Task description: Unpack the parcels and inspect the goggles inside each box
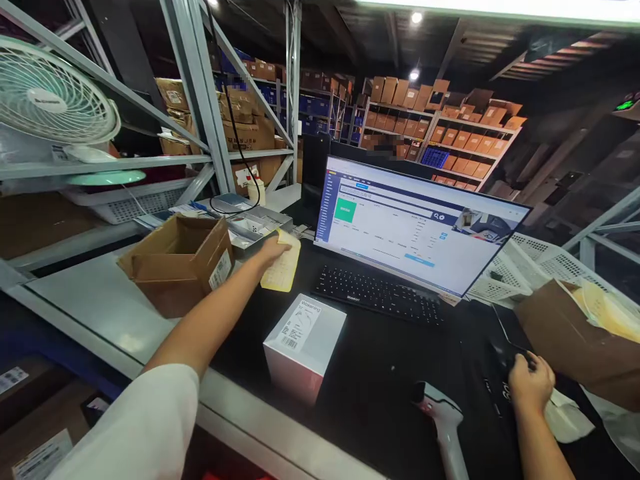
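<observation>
My left hand (pixel 274 249) reaches across the black desk mat and pinches a yellow-edged label sheet (pixel 281 273) covered in small print. Close in front of that sheet is a white carton (pixel 320 337) marked "Wakening", with a barcode label on top. My right hand (pixel 533 385) is curled round a dark computer mouse (pixel 530 361), mostly hidden beneath the fingers. Between the carton and my right arm lies a barcode scanner (pixel 443 417) with a light-coloured handle. A black keyboard (pixel 377 293) sits below the lit monitor (pixel 410 230).
An open cardboard box (pixel 175 267) stands left of my left arm. At the right edge, another brown box (pixel 575 340) holds yellowish paper, with white perforated baskets (pixel 555 257) behind it. A fan (pixel 50 93) and metal rack posts (pixel 193 93) rise at the left.
</observation>
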The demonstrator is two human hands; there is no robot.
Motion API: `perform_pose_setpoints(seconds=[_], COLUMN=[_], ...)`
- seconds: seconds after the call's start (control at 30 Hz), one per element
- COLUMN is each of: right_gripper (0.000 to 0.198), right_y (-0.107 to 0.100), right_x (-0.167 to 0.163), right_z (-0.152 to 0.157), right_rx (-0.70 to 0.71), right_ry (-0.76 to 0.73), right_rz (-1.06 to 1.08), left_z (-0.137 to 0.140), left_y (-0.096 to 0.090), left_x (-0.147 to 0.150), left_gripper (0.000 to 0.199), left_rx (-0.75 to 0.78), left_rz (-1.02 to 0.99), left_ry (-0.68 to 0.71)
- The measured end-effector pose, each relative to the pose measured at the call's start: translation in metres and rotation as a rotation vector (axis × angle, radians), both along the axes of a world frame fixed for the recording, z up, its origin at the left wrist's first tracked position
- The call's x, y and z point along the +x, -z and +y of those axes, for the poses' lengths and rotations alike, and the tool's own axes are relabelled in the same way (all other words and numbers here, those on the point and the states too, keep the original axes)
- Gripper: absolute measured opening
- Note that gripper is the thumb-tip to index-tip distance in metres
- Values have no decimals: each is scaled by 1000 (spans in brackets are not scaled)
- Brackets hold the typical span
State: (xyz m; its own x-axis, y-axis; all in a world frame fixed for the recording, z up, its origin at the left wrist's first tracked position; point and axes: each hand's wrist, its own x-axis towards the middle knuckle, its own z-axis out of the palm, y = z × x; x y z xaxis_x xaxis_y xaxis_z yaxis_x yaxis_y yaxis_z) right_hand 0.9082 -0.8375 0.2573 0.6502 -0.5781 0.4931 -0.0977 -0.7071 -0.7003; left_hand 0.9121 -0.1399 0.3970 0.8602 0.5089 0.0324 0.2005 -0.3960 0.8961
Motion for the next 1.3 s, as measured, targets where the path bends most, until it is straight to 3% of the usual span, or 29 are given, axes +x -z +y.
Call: perform_pose_setpoints(seconds=[0.13,0.23,0.33,0.4,0.43,0.5,0.57,0.7,0.83,1.0,1.3], right_gripper=[66,55,36,27,22,19,19,16,12,11,15], right_y=[-29,-78,-143,-184,-202,-229,-246,-253,-244,-230,-204], right_x=[-9,-28,-69,-99,-111,-120,-110,-69,-52,-59,-68], right_z=[25,72,152,219,253,314,362,417,438,438,424], right_rx=[-20,-41,-44,-129,-214,-328,-374,-365,-259,-127,-34], right_ry=[-11,-65,-374,-789,-925,-1061,-1096,-1066,-1021,-944,-892], right_rz=[-98,-214,-222,-191,-219,-297,-319,-262,-285,-362,-454], left_z=[7,0,-23,-40,-48,-59,-64,-62,-62,-74,-90], left_y=[-23,-41,-53,-57,-58,-57,-55,-48,-43,-39,-36], left_x=[-39,-68,-85,-86,-85,-79,-74,-73,-77,-78,-84], left_gripper=[36,46,52,58,61,64,62,55,56,58,51], left_rx=[-165,-249,-350,-398,-410,-435,-449,-434,-434,-526,-271], left_rz=[-191,-289,-295,-287,-296,-331,-345,-286,-257,-363,-361], left_ry=[141,263,399,478,501,534,580,794,917,875,890])
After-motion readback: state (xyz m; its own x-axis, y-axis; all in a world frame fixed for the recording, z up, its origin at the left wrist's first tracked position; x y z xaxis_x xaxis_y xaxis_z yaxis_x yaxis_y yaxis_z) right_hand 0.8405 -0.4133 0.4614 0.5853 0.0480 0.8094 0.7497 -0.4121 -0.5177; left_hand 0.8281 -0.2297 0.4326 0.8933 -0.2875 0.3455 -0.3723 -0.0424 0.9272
